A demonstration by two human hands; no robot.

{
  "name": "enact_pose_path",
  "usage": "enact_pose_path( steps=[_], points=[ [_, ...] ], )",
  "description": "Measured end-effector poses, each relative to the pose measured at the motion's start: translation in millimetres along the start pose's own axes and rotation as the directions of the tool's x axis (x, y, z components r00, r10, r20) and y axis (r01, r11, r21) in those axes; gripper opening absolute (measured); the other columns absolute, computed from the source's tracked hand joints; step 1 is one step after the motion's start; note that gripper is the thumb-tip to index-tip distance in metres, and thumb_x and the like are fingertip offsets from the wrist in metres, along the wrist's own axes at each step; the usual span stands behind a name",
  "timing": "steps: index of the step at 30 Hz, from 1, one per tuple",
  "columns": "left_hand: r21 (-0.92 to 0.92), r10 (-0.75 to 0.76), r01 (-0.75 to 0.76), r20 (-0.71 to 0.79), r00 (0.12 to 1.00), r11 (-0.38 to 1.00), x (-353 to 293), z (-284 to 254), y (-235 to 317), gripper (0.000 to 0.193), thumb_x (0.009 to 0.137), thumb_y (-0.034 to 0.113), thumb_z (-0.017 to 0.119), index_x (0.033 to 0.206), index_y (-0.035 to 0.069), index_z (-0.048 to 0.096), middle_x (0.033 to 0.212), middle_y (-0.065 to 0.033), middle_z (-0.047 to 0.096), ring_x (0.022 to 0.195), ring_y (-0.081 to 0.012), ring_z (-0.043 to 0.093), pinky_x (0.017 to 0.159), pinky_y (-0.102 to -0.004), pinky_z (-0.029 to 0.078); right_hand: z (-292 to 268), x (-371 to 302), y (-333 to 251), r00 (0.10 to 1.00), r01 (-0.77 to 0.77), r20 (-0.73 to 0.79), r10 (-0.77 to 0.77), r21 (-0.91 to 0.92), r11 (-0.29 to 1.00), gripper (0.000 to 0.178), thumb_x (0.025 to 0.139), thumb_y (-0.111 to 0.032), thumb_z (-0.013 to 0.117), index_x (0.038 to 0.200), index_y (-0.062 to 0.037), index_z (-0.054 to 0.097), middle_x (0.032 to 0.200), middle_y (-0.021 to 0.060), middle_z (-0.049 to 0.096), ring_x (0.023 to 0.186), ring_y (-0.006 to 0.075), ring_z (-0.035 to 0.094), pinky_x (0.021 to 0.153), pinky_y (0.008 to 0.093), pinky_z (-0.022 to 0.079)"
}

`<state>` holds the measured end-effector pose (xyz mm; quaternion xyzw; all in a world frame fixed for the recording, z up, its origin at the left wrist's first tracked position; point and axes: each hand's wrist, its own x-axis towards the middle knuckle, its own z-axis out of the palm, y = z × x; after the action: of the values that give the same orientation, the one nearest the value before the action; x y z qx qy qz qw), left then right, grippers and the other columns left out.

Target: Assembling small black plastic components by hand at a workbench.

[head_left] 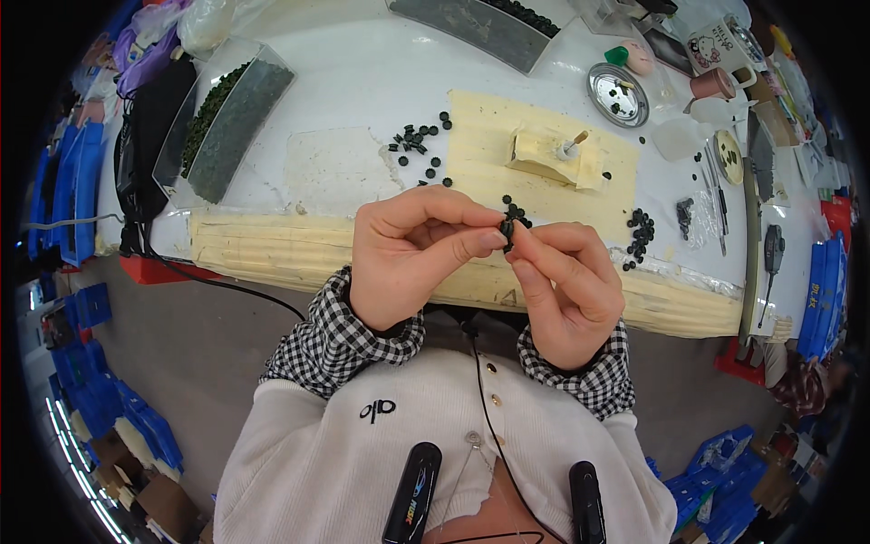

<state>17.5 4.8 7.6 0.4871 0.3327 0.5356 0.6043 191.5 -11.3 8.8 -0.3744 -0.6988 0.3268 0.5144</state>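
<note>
Above the front edge of the table, a small black round part (pixel 507 232) is pinched between both hands. My left hand (pixel 408 249) grips it with thumb and forefinger, the other fingers curled. From the other side, my right hand (pixel 573 288) closes thumb and fingertips on the same part, covering some of it. Just beyond the fingertips lies a little group of black round pieces (pixel 517 214). More black pieces (pixel 416 140) are scattered past my left hand, and another cluster (pixel 640 238) lies to the right of my right hand.
A tape-covered block (pixel 547 160) with an upright pin stands mid-table. Clear bins (pixel 237 136) of small parts stand at left and back. On the right are a round metal dish (pixel 618 94), screwdrivers (pixel 772 250) and a mug (pixel 716 47). A black cable (pixel 231 288) hangs at left.
</note>
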Motion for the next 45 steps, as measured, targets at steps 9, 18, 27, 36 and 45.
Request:
enact_pose_path(
  steps=[9,18,27,36,45],
  points=[
    [0.011,0.019,-0.019,0.001,1.0,1.0,-0.6,0.5,-2.0,0.015,0.078,-0.008,0.064,0.093,-0.006,0.064,0.089,-0.012,0.064,0.084,-0.0152,0.063,0.075,-0.0233,0.053,0.0,0.3,0.8,0.999,0.038,0.017,-0.037,-0.05,0.998,0.031,0.077,0.007,0.064,0.108,-0.0006,0.064,0.091,0.0096,0.057,0.074,0.0151,0.057,0.063,0.0218,0.046],
    [0.075,0.048,-0.049,0.014,0.999,0.996,-0.8,-2.3,-3.5,0.015,0.077,-0.009,0.064,0.092,-0.006,0.065,0.089,-0.0125,0.064,0.08,-0.0147,0.063,0.072,-0.0231,0.052,0.8,-1.6,1.9,1.0,-0.012,0.022,0.012,0.003,1.0,0.031,0.077,0.007,0.064,0.108,-0.0009,0.064,0.092,0.0089,0.057,0.075,0.0146,0.057,0.063,0.0216,0.046],
    [-0.023,-0.043,0.043,0.002,0.999,0.999,-0.6,-1.4,0.2,0.015,0.078,-0.007,0.065,0.093,-0.006,0.064,0.088,-0.0119,0.065,0.079,-0.0138,0.064,0.071,-0.022,0.053,-0.1,-1.4,3.9,0.999,-0.024,0.024,0.022,0.071,0.997,0.032,0.078,0.007,0.063,0.109,-0.001,0.064,0.094,0.0093,0.058,0.076,0.0143,0.058,0.062,0.0214,0.046],
    [-0.004,-0.031,0.031,-0.01,0.999,1.0,-1.2,-0.4,1.5,0.015,0.078,-0.008,0.064,0.092,-0.006,0.064,0.088,-0.0118,0.065,0.079,-0.0138,0.064,0.072,-0.022,0.052,0.0,-1.4,3.7,0.999,-0.022,0.032,0.02,0.053,0.998,0.032,0.078,0.007,0.063,0.109,-0.001,0.064,0.094,0.0096,0.058,0.077,0.0145,0.058,0.063,0.0214,0.046],
    [0.053,-0.009,0.008,0.012,1.0,0.999,-0.8,-3.8,3.1,0.015,0.076,-0.01,0.064,0.09,-0.006,0.065,0.086,-0.0123,0.065,0.079,-0.0154,0.064,0.072,-0.0238,0.052,-1.3,-1.5,3.2,0.997,-0.038,0.074,0.034,0.061,0.997,0.031,0.077,0.007,0.064,0.107,-0.0014,0.064,0.092,0.0084,0.058,0.075,0.0135,0.057,0.062,0.0211,0.045]
  ],
)
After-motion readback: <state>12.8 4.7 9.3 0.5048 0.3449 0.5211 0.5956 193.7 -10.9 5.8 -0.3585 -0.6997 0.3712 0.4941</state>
